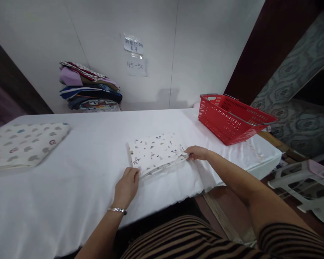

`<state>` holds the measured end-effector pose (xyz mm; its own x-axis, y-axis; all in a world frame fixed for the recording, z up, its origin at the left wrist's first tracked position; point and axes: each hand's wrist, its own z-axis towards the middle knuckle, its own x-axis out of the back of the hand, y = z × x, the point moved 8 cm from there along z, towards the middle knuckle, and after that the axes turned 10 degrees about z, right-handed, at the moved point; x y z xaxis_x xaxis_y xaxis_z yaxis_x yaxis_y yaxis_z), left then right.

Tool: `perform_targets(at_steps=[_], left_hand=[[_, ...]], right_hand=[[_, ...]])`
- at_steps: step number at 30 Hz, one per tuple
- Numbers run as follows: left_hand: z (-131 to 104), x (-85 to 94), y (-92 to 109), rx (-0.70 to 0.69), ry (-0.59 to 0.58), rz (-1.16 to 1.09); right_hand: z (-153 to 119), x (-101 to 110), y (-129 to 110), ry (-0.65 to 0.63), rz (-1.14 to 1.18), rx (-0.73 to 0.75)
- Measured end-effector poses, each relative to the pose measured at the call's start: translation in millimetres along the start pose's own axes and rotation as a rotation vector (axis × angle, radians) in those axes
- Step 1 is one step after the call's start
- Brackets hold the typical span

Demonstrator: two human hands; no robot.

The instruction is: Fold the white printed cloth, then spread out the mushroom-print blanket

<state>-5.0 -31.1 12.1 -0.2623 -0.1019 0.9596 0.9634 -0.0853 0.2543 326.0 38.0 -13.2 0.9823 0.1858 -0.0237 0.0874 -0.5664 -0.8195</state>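
A white folded cloth [156, 153] with a small scattered print lies on the white-covered table in front of me. My left hand [127, 185], with a silver bracelet at the wrist, pinches its near left corner. At the near right corner, my right hand [197, 152] grips the edge between thumb and fingers. Along the near side the layers stand slightly apart between my hands. The fingertips are partly hidden by the cloth and by the hands themselves.
Another folded cloth [24, 145] with grey shapes lies at the left. A red basket [229, 122] stands at the right end of the table [91, 194]. Stacked folded clothes [90, 90] sit by the back wall. A white plastic stool [299, 183] is at the lower right.
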Motion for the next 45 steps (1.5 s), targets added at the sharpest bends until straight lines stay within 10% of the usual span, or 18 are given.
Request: perform_targets(at_steps=[21,29,39,45], left_hand=[[2.0,4.7,4.3,0.037,-0.109,0.009],[0.8,3.6,3.5,0.035,-0.105,-0.062],[-0.7,8.0,2.8,0.042,-0.132,-0.088],[46.6,30.6,24.4,-0.033,-0.013,-0.045]], right_hand=[[0.5,31.0,3.0,0.337,-0.378,0.104],[-21.4,-55.9,-46.8,0.278,-0.973,0.866],[16.4,-67.1,-3.8,0.145,-1.267,0.65],[18.9,-65.1,-0.6,0.165,-1.286,0.648]])
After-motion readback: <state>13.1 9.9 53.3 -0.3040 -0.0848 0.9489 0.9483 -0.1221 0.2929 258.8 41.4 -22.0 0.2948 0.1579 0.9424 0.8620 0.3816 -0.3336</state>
